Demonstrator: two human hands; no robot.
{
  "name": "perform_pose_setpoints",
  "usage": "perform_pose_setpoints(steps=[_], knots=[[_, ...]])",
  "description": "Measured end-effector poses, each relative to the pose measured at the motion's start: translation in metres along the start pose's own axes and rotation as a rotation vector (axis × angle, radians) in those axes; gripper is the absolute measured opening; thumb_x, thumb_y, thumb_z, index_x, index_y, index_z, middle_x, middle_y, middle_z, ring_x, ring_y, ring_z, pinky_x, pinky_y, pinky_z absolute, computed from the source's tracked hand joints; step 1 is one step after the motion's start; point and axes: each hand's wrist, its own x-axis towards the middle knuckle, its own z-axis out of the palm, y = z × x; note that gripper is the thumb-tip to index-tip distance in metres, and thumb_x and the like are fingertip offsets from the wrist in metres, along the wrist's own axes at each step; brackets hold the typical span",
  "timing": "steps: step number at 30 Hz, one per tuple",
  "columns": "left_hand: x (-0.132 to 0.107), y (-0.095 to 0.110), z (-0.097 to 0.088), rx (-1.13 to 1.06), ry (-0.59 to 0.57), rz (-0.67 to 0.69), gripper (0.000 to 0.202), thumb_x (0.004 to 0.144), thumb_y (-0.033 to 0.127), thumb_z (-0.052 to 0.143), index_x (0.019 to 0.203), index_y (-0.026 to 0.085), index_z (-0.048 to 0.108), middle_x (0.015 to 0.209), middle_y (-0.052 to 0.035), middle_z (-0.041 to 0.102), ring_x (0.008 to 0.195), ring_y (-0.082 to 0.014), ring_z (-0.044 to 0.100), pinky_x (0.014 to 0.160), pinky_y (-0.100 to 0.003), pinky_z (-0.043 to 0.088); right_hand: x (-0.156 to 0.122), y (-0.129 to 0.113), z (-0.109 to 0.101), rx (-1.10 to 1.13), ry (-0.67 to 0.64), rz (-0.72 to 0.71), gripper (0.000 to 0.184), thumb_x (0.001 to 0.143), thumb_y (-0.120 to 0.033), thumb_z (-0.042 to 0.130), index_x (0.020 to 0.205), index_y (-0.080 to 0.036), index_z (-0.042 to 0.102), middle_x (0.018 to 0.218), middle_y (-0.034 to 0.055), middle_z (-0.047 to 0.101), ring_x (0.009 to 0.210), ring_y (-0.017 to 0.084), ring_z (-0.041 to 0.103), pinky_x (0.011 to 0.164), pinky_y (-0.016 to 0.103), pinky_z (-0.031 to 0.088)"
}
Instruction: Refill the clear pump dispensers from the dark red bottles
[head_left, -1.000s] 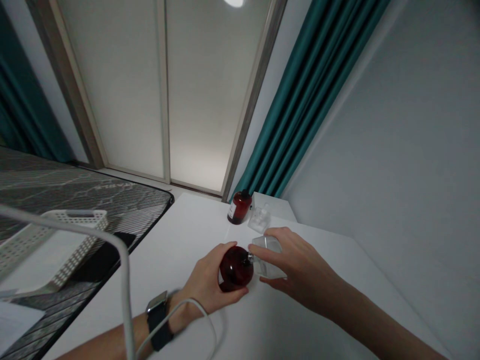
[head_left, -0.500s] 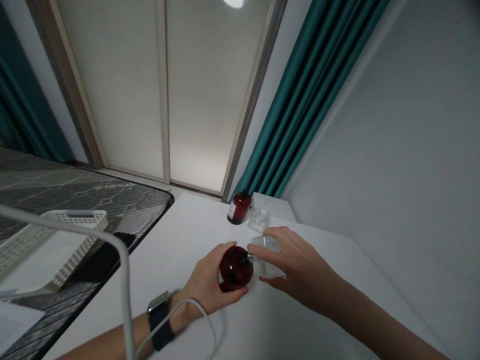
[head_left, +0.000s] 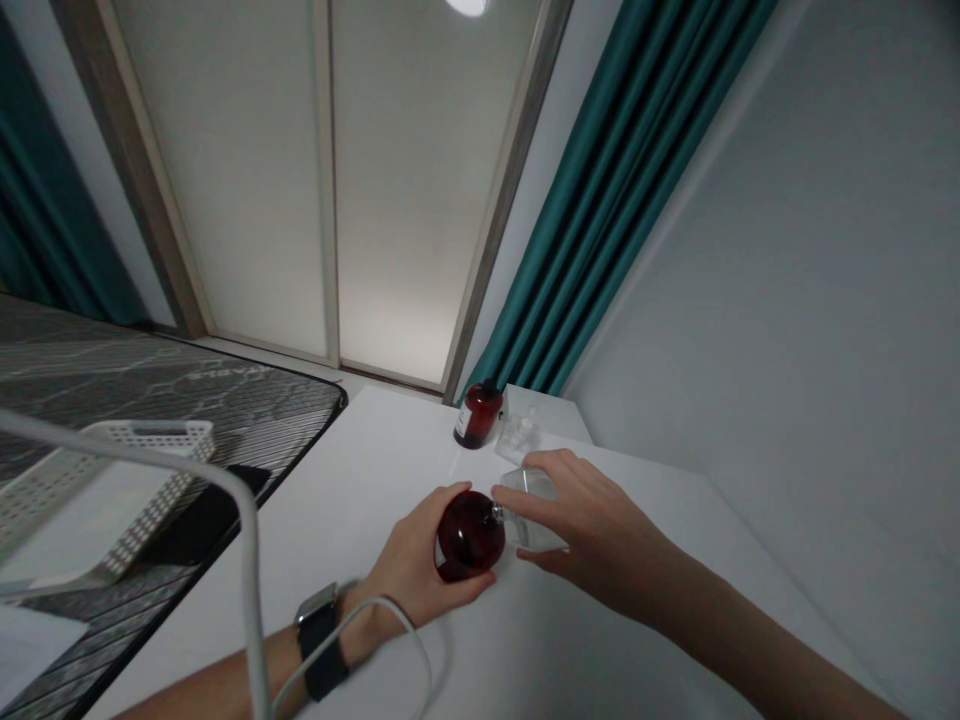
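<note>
My left hand [head_left: 416, 560] is wrapped round a dark red-brown bottle [head_left: 471, 535] with a rounded top, held over the white table [head_left: 360, 480]. In my right hand [head_left: 581, 505] is a clear bottle [head_left: 536, 540], tipped sideways so that its narrow neck meets the dark bottle near its top right edge. Whether the neck goes into the dark bottle's mouth I cannot tell. Behind them stands a second red-brown bottle [head_left: 480, 412] with a black top and white label. Beside it is another clear bottle [head_left: 519, 432].
A white box [head_left: 551, 412] sits at the table's back end by the teal curtain [head_left: 577, 200]. To the left are a white perforated basket [head_left: 105, 560] and a black flat item [head_left: 195, 525]. A white cable [head_left: 244, 540] crosses the left foreground. A wall borders the right.
Both hands and the two bottles in them have shifted very slightly left. The grips and the tilt of the clear bottle look the same.
</note>
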Motion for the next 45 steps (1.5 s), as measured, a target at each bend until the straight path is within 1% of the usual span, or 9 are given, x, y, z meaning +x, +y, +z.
perform_pose_setpoints(steps=[6, 15, 22, 29, 35, 45], knots=[[-0.001, -0.002, 0.000, -0.022, -0.019, -0.012, 0.083, 0.064, 0.030, 0.081, 0.137, 0.020, 0.044, 0.133, -0.0140, 0.062, 0.123, -0.0330, 0.061, 0.107, -0.049, 0.049, 0.002, -0.001, -0.002, -0.011, -0.003, -0.012, 0.061, 0.068, -0.022, 0.088, 0.123, -0.026, 0.063, 0.118, 0.0144, 0.063, 0.100, 0.031, 0.061, 0.075, 0.041, 0.051], [-0.002, -0.004, 0.002, -0.039, -0.004, 0.009, 0.082, 0.065, 0.031, 0.080, 0.137, 0.019, 0.044, 0.133, -0.0134, 0.062, 0.122, -0.0315, 0.062, 0.107, -0.047, 0.051, 0.003, -0.003, -0.006, -0.016, -0.024, -0.014, 0.061, 0.068, -0.022, 0.088, 0.123, -0.028, 0.062, 0.117, 0.0135, 0.063, 0.100, 0.031, 0.061, 0.076, 0.041, 0.051], [-0.002, -0.004, 0.002, -0.049, -0.037, -0.002, 0.082, 0.067, 0.030, 0.079, 0.138, 0.018, 0.040, 0.135, -0.0159, 0.058, 0.126, -0.0332, 0.058, 0.110, -0.051, 0.047, 0.006, -0.004, -0.008, -0.028, -0.041, -0.020, 0.061, 0.068, -0.022, 0.088, 0.123, -0.027, 0.062, 0.114, 0.0138, 0.064, 0.099, 0.031, 0.061, 0.075, 0.041, 0.051], [-0.003, -0.007, 0.004, -0.078, -0.042, -0.007, 0.083, 0.067, 0.030, 0.079, 0.139, 0.019, 0.039, 0.136, -0.0155, 0.057, 0.127, -0.0331, 0.057, 0.111, -0.052, 0.046, 0.005, -0.003, -0.008, -0.028, -0.048, -0.038, 0.063, 0.068, -0.024, 0.089, 0.125, -0.027, 0.061, 0.115, 0.0140, 0.064, 0.099, 0.032, 0.061, 0.075, 0.042, 0.052], [-0.004, -0.008, 0.005, -0.091, -0.049, -0.007, 0.083, 0.067, 0.031, 0.079, 0.139, 0.019, 0.039, 0.137, -0.0154, 0.057, 0.128, -0.0334, 0.057, 0.111, -0.052, 0.045, 0.006, -0.003, -0.010, -0.027, -0.065, -0.029, 0.062, 0.069, -0.023, 0.088, 0.125, -0.027, 0.062, 0.116, 0.0141, 0.063, 0.101, 0.032, 0.060, 0.077, 0.043, 0.052], [-0.004, -0.008, 0.005, -0.103, -0.036, 0.003, 0.083, 0.067, 0.031, 0.079, 0.139, 0.018, 0.041, 0.136, -0.0145, 0.058, 0.126, -0.0334, 0.058, 0.111, -0.051, 0.046, 0.007, -0.003, -0.011, -0.028, -0.077, -0.031, 0.066, 0.067, -0.024, 0.090, 0.126, -0.028, 0.061, 0.118, 0.0139, 0.062, 0.102, 0.032, 0.060, 0.077, 0.043, 0.051]])
